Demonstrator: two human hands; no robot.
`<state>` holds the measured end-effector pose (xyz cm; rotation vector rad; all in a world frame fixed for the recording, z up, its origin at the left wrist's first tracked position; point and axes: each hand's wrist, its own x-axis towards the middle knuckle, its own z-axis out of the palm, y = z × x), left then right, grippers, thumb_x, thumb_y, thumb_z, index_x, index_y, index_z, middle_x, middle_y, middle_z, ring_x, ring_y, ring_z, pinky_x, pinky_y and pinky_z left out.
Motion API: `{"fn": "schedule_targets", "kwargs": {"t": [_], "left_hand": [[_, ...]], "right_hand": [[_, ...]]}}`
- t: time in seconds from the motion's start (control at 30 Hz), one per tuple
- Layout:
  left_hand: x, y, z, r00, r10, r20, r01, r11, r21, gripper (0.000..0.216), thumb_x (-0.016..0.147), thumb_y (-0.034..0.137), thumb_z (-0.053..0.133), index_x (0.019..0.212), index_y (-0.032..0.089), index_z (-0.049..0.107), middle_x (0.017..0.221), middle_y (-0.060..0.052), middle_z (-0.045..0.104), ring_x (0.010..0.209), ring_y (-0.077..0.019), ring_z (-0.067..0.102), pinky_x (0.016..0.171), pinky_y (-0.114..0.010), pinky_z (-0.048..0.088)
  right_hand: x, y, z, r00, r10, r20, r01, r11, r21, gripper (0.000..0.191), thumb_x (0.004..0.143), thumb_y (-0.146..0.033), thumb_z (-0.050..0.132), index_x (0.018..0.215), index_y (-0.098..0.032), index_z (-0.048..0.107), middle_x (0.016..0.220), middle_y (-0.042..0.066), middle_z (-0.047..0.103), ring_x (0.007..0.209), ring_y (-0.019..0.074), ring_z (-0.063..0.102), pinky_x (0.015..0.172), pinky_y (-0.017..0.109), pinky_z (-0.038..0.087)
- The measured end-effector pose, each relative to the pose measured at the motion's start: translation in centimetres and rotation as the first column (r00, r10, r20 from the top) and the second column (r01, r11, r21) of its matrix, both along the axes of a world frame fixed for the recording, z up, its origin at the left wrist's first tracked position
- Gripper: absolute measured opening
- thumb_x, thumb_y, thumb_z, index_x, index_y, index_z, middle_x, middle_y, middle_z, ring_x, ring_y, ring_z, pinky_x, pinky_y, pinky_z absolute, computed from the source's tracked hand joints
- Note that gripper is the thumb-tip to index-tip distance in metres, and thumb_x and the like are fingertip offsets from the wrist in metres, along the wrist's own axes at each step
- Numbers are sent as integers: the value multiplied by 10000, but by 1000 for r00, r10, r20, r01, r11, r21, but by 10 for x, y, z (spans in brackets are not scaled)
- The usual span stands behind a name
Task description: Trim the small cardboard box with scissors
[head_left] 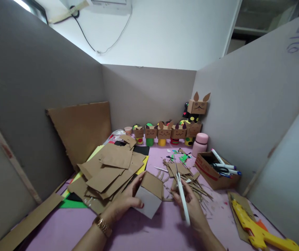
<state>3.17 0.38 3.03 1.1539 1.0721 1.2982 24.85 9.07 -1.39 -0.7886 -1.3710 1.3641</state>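
My left hand point(128, 200) grips a small cardboard box point(151, 195) with a white side and a brown top flap, held just above the pink tabletop point(162, 230). A gold watch point(102, 226) sits on that wrist. My right hand point(191, 205) is closed round a long thin white tool point(183, 198) with a metal tip that points up and away, just right of the box. Under and behind the right hand lies a heap of thin cardboard strips point(191, 184).
A pile of cut cardboard sheets point(110, 170) lies at the left over coloured paper. A big cardboard sheet point(81, 129) leans on the left wall. Cardboard animal figures point(165, 132) line the back. An open box of markers and scissors point(214, 170) and a yellow glue gun point(259, 232) are at the right.
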Motion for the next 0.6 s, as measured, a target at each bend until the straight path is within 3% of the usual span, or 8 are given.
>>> {"fn": "schedule_targets", "kwargs": {"t": [0.1, 0.23, 0.3, 0.43, 0.6], "left_hand": [[10, 4, 12, 990, -42, -132, 40, 999, -14, 990, 460, 24, 632, 1387, 269, 382, 1385, -65, 480, 1183, -326, 454, 978, -436, 344], [26, 4, 30, 966, -57, -254, 59, 998, 2, 967, 433, -15, 671, 1332, 282, 475, 1442, -58, 408, 1279, -361, 340, 1045, -443, 268], [32, 4, 37, 961, -56, -270, 63, 998, 16, 976, 432, -21, 676, 1337, 283, 470, 1416, -70, 432, 1245, -365, 387, 1032, -443, 291], [37, 8, 44, 969, -21, -245, 32, 999, 40, 1075, 469, 17, 737, 1416, 298, 315, 1290, -97, 502, 1095, -330, 525, 961, -466, 366], [44, 20, 28, 987, 133, -95, -119, 983, 141, 1194, 587, 344, 813, 1462, 286, 3, 1441, -152, 248, 1352, -299, 231, 1076, -407, 187]], "right_hand": [[1, -4, 2, 995, 63, -72, -62, 998, 18, 760, 595, -459, 797, 1269, -243, 519, 1012, 81, 682, 884, 238, 643, 803, 351, 514], [3, -11, 5, 982, 146, -117, -142, 989, 38, 863, 500, -358, 859, 1275, -264, 490, 1160, 95, 637, 981, 267, 621, 839, 374, 498], [4, -13, 7, 978, 167, -125, -163, 986, 43, 880, 453, -288, 881, 1252, -260, 514, 1221, 95, 608, 1074, 286, 580, 906, 390, 463], [3, -13, 12, 977, 148, -156, -147, 989, 17, 827, 466, -258, 878, 1219, -251, 537, 1251, 94, 593, 1171, 298, 521, 986, 411, 404], [1, -9, 17, 962, 73, -264, -86, 995, -40, 853, 567, -445, 808, 1308, -263, 427, 1249, 103, 589, 1121, 300, 570, 915, 404, 481]]}}
